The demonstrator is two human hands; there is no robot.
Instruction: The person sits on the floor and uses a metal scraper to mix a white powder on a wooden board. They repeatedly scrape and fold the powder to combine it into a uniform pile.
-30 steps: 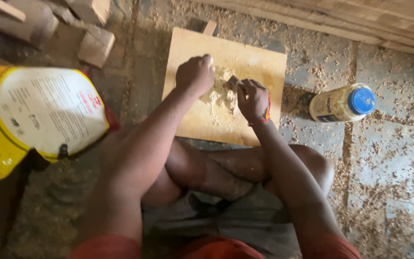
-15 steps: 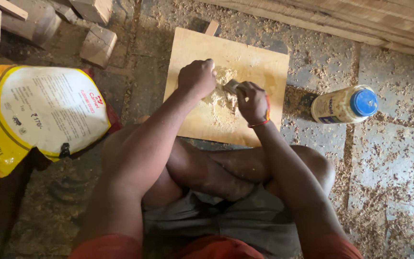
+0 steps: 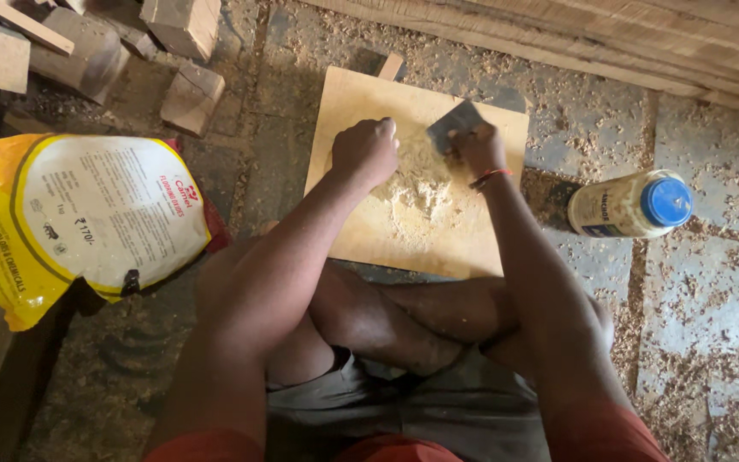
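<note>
Scraper (image 3: 453, 126) in closed right-hand fingers (image 3: 477, 145)

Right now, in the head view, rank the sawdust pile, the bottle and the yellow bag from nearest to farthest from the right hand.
1. Sawdust pile: on the board, just left of and below the right hand.
2. Bottle: lying on the floor to the right.
3. Yellow bag: far left, past the left hand.

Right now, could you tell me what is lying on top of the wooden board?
On the wooden board lies a pale crumbly heap. The left hand rests fisted beside it; the right hand holds a flat scraper blade. Whatever lies beneath the hands is hidden.
</note>
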